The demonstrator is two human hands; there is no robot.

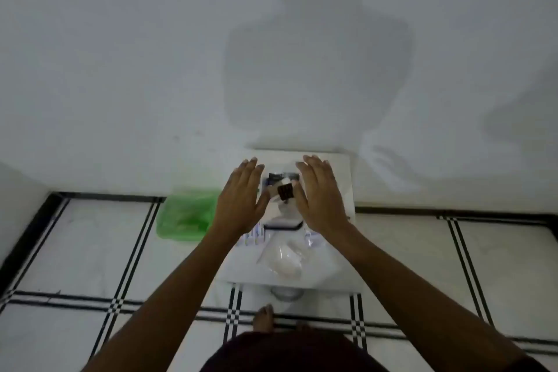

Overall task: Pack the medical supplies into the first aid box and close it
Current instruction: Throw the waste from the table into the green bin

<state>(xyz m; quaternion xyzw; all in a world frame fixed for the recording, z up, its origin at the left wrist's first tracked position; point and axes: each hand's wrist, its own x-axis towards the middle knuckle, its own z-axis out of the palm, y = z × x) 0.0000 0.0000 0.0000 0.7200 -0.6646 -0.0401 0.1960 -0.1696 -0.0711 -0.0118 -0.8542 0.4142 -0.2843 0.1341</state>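
Note:
The white first aid box (pixel 283 222) stands open on a small white table (pixel 341 269) against the wall. Inside it I see a dark blister strip (pixel 285 190) lying on white packets. My left hand (pixel 241 199) hovers flat at the box's left side, fingers extended and holding nothing. My right hand (pixel 321 193) hovers flat at its right side, also holding nothing. A clear bag of white cotton (pixel 283 260) lies on the table in front of the box. Small flat sachets (pixel 255 235) lie at the box's front left corner.
A green plastic bag (pixel 185 216) sits on the floor left of the table, against the wall. The floor is white tile with black stripes. My bare feet (pixel 265 318) stand just in front of the table. A white panel (pixel 341 178) lies behind my right hand.

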